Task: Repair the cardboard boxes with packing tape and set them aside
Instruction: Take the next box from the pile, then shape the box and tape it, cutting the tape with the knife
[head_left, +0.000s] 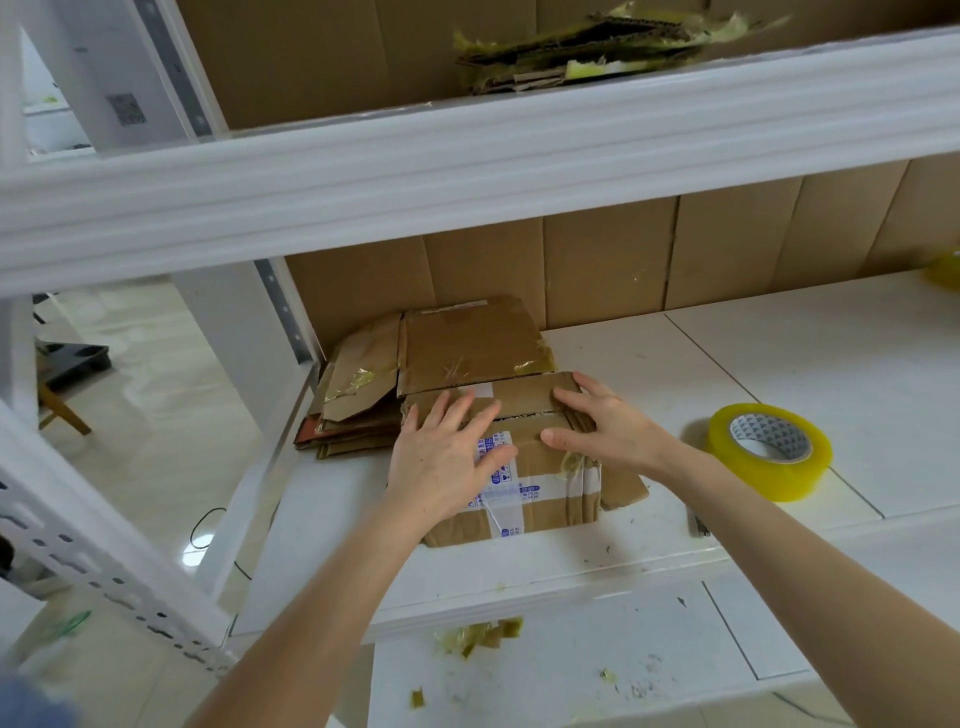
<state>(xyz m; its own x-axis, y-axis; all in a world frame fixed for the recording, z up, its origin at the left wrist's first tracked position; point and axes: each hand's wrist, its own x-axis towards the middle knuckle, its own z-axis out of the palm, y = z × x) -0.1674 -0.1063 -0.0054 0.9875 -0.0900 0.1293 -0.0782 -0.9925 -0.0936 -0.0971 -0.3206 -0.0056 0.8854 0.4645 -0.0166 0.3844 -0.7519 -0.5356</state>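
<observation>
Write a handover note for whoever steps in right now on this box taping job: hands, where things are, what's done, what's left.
Hands: the left hand lies open and flat on the box; the right hand is open, pressing its far flap.
Things: the tape roll sits on the shelf right of the box, in neither hand. The stack of flattened boxes lies behind and left of the box.
Done: cannot tell if any tape on this box is fresh.
Left: the seam between the hands looks open; probably tape it, then set the box aside.
</observation>
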